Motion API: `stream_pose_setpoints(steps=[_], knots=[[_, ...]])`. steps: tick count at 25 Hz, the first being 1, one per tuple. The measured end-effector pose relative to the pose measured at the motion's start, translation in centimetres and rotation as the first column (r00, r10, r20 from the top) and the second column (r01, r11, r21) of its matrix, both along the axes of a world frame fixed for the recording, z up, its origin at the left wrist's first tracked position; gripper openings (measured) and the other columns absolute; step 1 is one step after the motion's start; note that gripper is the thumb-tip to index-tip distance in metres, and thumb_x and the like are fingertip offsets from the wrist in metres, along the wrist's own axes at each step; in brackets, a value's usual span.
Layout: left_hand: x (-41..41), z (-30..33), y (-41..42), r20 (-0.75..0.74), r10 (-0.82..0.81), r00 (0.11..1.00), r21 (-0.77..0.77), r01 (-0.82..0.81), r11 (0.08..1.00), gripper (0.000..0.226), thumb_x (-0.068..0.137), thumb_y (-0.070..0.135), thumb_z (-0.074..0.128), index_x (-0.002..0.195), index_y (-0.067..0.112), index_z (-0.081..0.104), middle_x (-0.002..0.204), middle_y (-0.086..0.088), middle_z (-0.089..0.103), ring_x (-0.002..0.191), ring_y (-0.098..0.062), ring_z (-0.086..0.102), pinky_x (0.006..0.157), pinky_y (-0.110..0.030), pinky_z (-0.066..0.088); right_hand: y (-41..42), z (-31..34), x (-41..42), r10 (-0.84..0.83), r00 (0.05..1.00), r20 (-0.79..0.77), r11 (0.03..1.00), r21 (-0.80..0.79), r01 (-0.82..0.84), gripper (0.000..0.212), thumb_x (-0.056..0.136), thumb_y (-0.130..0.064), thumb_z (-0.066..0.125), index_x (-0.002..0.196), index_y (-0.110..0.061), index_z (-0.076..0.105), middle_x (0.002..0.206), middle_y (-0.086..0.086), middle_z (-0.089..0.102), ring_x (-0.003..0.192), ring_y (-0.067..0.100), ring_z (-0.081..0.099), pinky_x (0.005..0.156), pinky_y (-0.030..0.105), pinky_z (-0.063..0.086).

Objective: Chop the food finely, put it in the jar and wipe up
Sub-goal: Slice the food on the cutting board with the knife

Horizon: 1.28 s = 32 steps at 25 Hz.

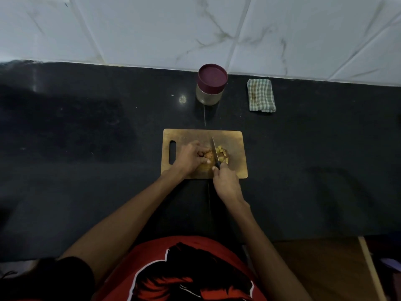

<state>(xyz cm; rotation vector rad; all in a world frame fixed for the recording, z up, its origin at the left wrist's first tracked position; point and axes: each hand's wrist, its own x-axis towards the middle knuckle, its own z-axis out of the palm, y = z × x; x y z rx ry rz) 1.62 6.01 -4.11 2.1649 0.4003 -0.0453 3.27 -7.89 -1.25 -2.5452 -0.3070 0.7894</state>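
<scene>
A wooden chopping board (pixel 234 140) lies on the black counter. Yellowish chopped food (pixel 222 154) sits in a small pile on its middle. My right hand (pixel 226 183) grips the dark handle of a small knife (pixel 214 148), whose blade points away from me and rests at the left side of the pile. My left hand (pixel 189 158) holds an uncut piece of the food against the board with curled fingers, just left of the blade. A clear jar (pixel 210 86) with a maroon lid on stands beyond the board.
A folded green checked cloth (pixel 261 95) lies right of the jar near the white tiled wall (pixel 195 29). The black counter (pixel 86 137) stretches left and right of the board. A wooden surface (pixel 321 268) shows below the counter's front edge at the right.
</scene>
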Motion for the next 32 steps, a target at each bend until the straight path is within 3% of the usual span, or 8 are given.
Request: stream_pose_setpoints(steps=[6,11,15,19,25,32], knots=[[0.0,0.1,0.0,0.003,-0.008,1.000,0.011,0.008,1.000,0.041,0.075,0.010,0.075,0.115,0.007,0.065,0.113,-0.004,0.060,0.094,-0.010,0.057,0.091,-0.027,0.050,0.2,-0.1,-0.5,0.031,0.999,0.032,0.999,-0.045,-0.030,0.027,0.105,-0.028,0.038,0.122,-0.011,0.049,0.105,0.010,0.062,0.097,0.024,0.062,0.081,0.042,0.052],[0.0,0.2,0.1,-0.004,-0.023,1.000,0.020,0.023,1.000,0.042,0.075,0.010,0.075,0.116,0.007,0.064,0.115,-0.003,0.059,0.096,-0.010,0.057,0.089,-0.020,0.046,0.2,-0.3,-0.9,0.044,0.996,0.082,0.996,-0.075,-0.038,0.025,0.105,-0.026,0.038,0.121,-0.010,0.048,0.106,0.011,0.063,0.098,0.025,0.062,0.077,0.039,0.050],[0.1,0.1,0.1,-0.022,-0.022,1.000,0.032,0.022,0.999,0.045,0.075,0.012,0.075,0.118,0.009,0.063,0.116,-0.004,0.059,0.092,-0.006,0.053,0.090,-0.023,0.047,0.6,-0.4,-1.2,0.035,0.994,0.107,0.996,-0.091,-0.025,0.024,0.106,-0.025,0.036,0.121,-0.009,0.047,0.105,0.011,0.065,0.097,0.027,0.064,0.076,0.041,0.052],[0.2,0.3,0.1,-0.043,-0.045,0.998,0.045,0.047,0.998,0.046,0.076,0.012,0.075,0.120,0.009,0.062,0.116,-0.005,0.057,0.091,-0.008,0.053,0.087,-0.021,0.045,0.7,-0.4,-1.7,0.036,0.992,0.122,0.992,-0.123,-0.021,0.021,0.106,-0.024,0.034,0.117,-0.009,0.044,0.107,0.013,0.064,0.098,0.030,0.064,0.067,0.035,0.041],[0.4,0.3,0.0,-0.045,-0.033,0.998,0.035,0.034,0.999,0.045,0.074,0.011,0.076,0.116,0.006,0.065,0.107,-0.014,0.060,0.092,-0.025,0.060,0.087,-0.036,0.048,1.3,-0.1,-0.8,0.037,0.997,0.072,0.986,-0.165,-0.025,0.020,0.105,-0.020,0.035,0.120,-0.009,0.044,0.112,0.013,0.063,0.102,0.029,0.063,0.070,0.036,0.043],[0.1,0.5,-0.2,-0.011,0.017,1.000,-0.018,-0.017,1.000,0.036,0.074,0.009,0.076,0.109,0.009,0.068,0.105,-0.011,0.063,0.093,-0.021,0.060,0.088,-0.035,0.050,2.3,-0.2,0.9,0.095,0.994,0.052,0.979,-0.184,-0.084,0.023,0.103,-0.016,0.038,0.123,-0.007,0.046,0.114,0.015,0.064,0.102,0.031,0.064,0.080,0.040,0.051]])
